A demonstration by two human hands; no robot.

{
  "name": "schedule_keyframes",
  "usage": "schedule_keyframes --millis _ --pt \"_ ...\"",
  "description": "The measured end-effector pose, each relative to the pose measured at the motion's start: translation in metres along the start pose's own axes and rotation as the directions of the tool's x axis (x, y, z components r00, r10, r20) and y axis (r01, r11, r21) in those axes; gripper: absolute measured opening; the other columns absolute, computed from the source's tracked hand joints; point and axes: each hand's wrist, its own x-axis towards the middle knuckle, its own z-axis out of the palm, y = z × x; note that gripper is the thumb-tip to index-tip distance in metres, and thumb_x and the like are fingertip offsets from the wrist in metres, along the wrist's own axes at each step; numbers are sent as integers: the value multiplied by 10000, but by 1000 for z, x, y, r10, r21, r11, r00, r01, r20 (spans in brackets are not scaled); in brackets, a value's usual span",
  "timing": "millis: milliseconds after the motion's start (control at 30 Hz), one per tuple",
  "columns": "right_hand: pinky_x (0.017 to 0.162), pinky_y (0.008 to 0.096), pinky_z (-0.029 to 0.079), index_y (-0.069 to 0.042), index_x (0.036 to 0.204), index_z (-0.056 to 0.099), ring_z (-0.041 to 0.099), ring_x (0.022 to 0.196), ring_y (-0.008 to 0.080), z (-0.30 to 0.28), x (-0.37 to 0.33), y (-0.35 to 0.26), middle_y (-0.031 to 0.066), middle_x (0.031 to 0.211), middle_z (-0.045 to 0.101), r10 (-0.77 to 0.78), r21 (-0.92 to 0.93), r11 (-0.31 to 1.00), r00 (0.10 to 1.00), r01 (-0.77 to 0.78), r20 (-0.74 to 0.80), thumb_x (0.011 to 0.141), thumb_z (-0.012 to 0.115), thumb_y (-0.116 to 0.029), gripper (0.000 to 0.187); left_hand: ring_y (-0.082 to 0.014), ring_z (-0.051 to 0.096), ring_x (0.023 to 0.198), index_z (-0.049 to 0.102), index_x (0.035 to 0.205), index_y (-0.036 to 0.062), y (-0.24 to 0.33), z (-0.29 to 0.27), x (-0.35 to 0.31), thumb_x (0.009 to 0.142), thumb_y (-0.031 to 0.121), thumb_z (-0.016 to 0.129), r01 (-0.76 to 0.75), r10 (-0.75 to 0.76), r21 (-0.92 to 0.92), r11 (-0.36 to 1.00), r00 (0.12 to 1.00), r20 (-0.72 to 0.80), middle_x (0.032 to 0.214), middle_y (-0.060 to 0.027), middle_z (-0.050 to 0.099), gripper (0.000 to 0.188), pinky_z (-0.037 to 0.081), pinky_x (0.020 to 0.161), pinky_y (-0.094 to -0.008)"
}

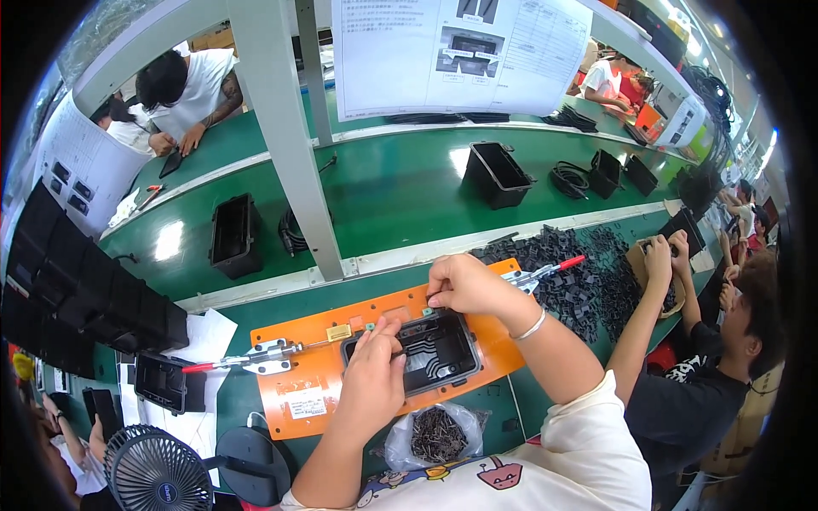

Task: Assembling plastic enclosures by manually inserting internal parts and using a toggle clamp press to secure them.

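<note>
A black rectangular plastic box (pixel 439 387) lies open side up in an orange fixture plate (pixel 285 375), with curved ribs inside. My left hand (pixel 372 375) reaches over the box's left side, its fingers bent together near the far rim; what they hold, if anything, is hidden. At the far rim's right part, my right hand (pixel 469 288) is pinched closed by a small green block (pixel 428 312); any small part in the pinch cannot be made out. Toggle clamps with red handles, the left clamp (pixel 271 356) and the right clamp (pixel 545 274), sit at the plate's two ends.
A plastic bag of screws (pixel 439 434) sits close to me. Small black parts (pixel 579 285) are heaped at the right, beside a co-worker (pixel 724 366). Black boxes (pixel 498 175) stand on the green bench behind a white post (pixel 285 128). A fan (pixel 158 468) is at the lower left.
</note>
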Motion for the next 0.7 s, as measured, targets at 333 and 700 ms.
schedule_keyframes --millis 333,700 --pt "764 400 446 -19 1029 534 535 881 339 20 -43 -22 148 978 536 -200 -277 958 859 71 -470 747 739 -102 359 -223 615 764 621 849 -19 -5 -41 18 762 -55 663 15 -65 -158 987 946 -318 848 -115 602 103 495 701 -279" --pt "685 353 326 -121 658 596 510 681 187 63 -96 -25 2 678 545 -445 -410 853 860 321 -252 696 765 -243 211 -170 626 740 655 832 -40 -47 -46 49 760 -13 707 343 -343 33 939 939 -12 815 -91 602 93 494 660 -277"
